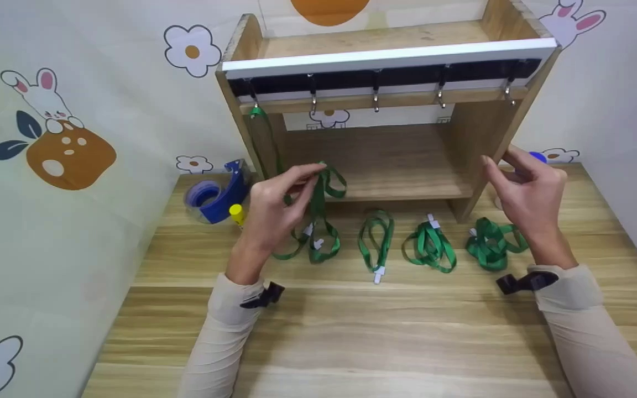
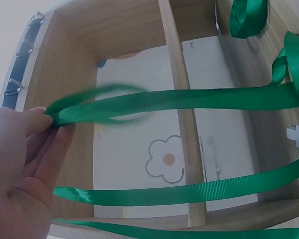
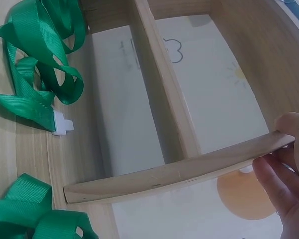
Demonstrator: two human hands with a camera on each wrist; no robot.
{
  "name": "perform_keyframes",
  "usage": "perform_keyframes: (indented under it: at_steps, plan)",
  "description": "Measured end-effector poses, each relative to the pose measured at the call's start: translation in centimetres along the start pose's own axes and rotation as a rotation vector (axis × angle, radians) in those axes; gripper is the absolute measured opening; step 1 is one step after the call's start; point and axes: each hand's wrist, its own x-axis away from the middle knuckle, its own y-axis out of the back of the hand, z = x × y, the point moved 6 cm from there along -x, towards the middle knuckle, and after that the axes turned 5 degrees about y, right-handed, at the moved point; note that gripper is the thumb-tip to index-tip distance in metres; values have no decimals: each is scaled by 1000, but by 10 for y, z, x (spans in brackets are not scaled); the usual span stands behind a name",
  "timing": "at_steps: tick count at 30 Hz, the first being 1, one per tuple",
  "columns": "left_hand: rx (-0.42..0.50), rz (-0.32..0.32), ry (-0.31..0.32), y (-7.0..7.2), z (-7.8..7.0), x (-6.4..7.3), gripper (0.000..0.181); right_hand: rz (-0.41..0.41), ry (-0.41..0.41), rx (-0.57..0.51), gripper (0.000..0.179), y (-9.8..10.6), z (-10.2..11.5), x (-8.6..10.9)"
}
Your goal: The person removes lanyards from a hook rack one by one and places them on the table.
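Note:
My left hand [image 1: 277, 213] pinches a green lanyard [image 2: 159, 99] between thumb and fingertips, lifted in front of the wooden shelf [image 1: 390, 160]; its lower end reaches the table, and the raised loop is blurred in the left wrist view. Another green lanyard [image 1: 269, 130] hangs from the leftmost hook of the shelf's hook rail and passes behind this hand. With thumb and fingers, my right hand [image 1: 534, 193] grips the front edge of the shelf's right side panel [image 3: 189, 167]. Coiled green lanyards [image 1: 389, 228] with white clips lie in a row before the shelf.
Several metal hooks [image 1: 375, 99] line the black strip under the shelf's white front edge. A blue tape dispenser [image 1: 233, 190] and a yellow-capped item [image 1: 236, 211] stand left of the shelf. A blue-topped object [image 1: 538, 157] is partly hidden behind my right hand.

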Motion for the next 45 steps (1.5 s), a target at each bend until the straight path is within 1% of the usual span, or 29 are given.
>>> perform_keyframes:
  at_steps: [4,6,10,18,22,25,29,39,42,43,45]
  plan:
    - [19,-5,17,1,2,0,31,2,-5,8,36,0,-2,1]
    - [6,-10,15,3,2,0,28,0,-6,9,36,-1,-2,1]
    - [15,-8,6,4,1,0,25,-1,-3,12,36,-1,-1,1]
    - [23,-16,7,4,3,0,27,-3,-9,9,35,-1,1,1]
    - [48,-20,9,5,2,0,27,-7,0,-18,35,-1,3,1]
    - [62,-22,3,5,2,0,27,-11,9,-37,35,-1,4,1]
    - [71,-18,-8,5,1,0,27,-12,11,-30,35,-1,5,1]
    - [51,50,-17,4,1,0,19,-15,12,-29,35,-1,7,1]
    - [81,72,-6,4,2,-1,17,-15,4,-31,35,-1,5,1]
    - [97,85,7,4,4,0,18,-15,2,-35,35,-1,4,0]
    - [156,125,37,3,5,0,19,-14,-2,-34,35,-1,4,1]
